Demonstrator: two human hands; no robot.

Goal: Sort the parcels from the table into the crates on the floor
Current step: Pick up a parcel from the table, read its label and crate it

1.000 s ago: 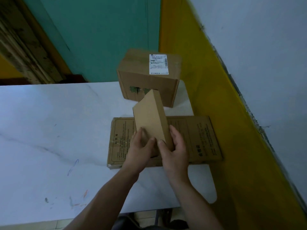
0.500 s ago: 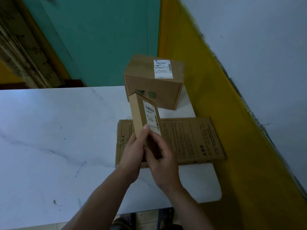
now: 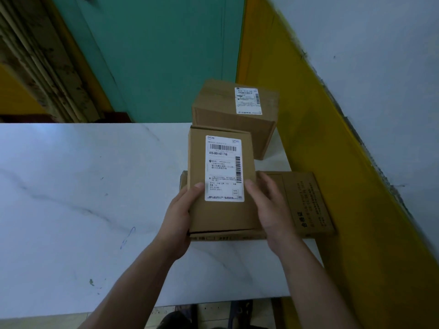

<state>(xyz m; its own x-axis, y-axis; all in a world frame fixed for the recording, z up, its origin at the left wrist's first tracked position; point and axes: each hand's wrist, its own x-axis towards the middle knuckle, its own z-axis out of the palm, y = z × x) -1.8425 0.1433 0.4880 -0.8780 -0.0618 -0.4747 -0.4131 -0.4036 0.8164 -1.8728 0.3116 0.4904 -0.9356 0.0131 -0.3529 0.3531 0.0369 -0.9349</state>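
I hold a small flat cardboard parcel (image 3: 221,210) with its white shipping label facing up, above the table. My left hand (image 3: 180,214) grips its left edge and my right hand (image 3: 268,207) grips its right edge. Under it lies a wide flat cardboard parcel (image 3: 304,200) with printed text, resting on the white marble table (image 3: 71,198). Behind them stands a taller cardboard box (image 3: 228,115) with a white label on top, at the table's far right corner. No crates are in view.
A yellow and grey wall (image 3: 332,115) runs along the table's right side. A teal door (image 3: 154,55) stands behind the table. The table's near edge crosses the bottom of the view, with floor tiles (image 3: 213,312) below it.
The small parcel was standing tilted on its edge on the flat parcel. I have turned it label-up and now hold it flat by both side edges.
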